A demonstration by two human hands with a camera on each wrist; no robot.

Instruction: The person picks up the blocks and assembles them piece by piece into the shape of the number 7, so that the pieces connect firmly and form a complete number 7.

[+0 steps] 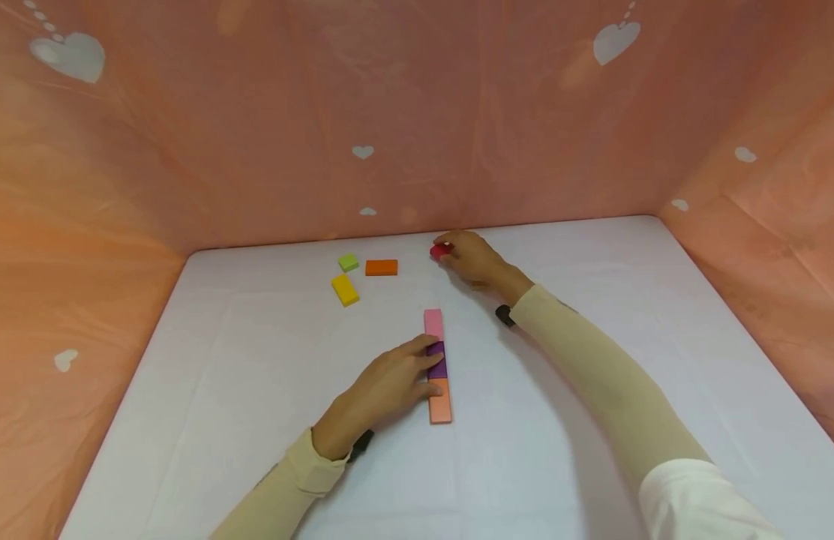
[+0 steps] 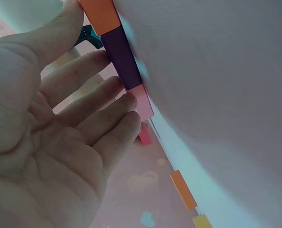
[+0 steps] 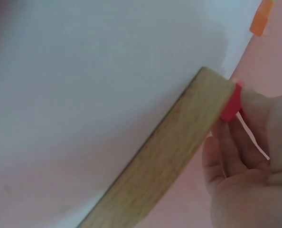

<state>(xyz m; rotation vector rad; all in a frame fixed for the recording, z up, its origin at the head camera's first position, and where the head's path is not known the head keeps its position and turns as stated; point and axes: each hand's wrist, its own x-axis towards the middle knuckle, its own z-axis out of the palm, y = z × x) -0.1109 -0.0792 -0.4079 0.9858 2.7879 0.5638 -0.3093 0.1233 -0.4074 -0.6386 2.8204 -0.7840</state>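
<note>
A straight row of flat blocks runs toward the person in the head view: a pink block (image 1: pixel 433 322), a purple block (image 1: pixel 441 369) and a light orange block (image 1: pixel 440 409). Fingertips of the left hand (image 1: pixel 386 381) touch the row's left side and top, its fingers loosely extended. Farther back, the right hand (image 1: pixel 476 259) pinches a small red block (image 3: pixel 231 105) between thumb and fingers, at the table's far side. Beneath that hand lies a plain wooden block (image 3: pixel 162 152), largely covered by the hand in the head view.
Left of the red block lie a dark orange block (image 1: pixel 381 268), a lime green block (image 1: pixel 348 262) and a yellow block (image 1: pixel 346 290). White cloth covers the table (image 1: pixel 255 390). An orange-pink curtain with hearts (image 1: pixel 417 112) encloses its back and sides.
</note>
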